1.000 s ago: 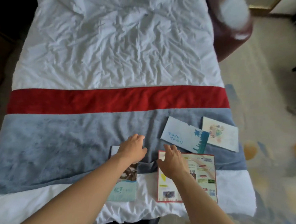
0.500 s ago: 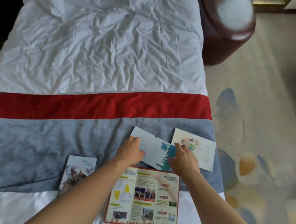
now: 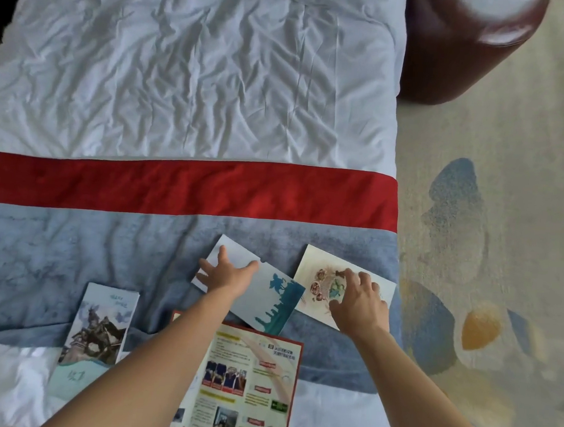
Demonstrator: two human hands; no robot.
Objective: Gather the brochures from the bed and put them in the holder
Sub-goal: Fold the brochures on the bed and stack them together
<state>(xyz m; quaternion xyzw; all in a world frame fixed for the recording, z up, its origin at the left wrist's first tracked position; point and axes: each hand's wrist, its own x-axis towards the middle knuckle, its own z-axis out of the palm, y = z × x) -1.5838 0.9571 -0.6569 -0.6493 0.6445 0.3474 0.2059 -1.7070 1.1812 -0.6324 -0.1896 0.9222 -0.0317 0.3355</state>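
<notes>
My left hand (image 3: 226, 272) lies flat, fingers spread, on the blue brochure (image 3: 270, 295); my right hand (image 3: 359, 300) presses curled fingertips on the floral card (image 3: 319, 275). Both lie on the bed (image 3: 173, 239).

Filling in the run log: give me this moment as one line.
left hand: flat on blue brochure | right hand: fingers curled on floral card | gathered: none | holder: not visible

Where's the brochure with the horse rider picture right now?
In the head view, the horse rider brochure lies at the lower left, straddling the grey blanket's near edge, left of the red-bordered brochure, with neither hand on it.
</notes>
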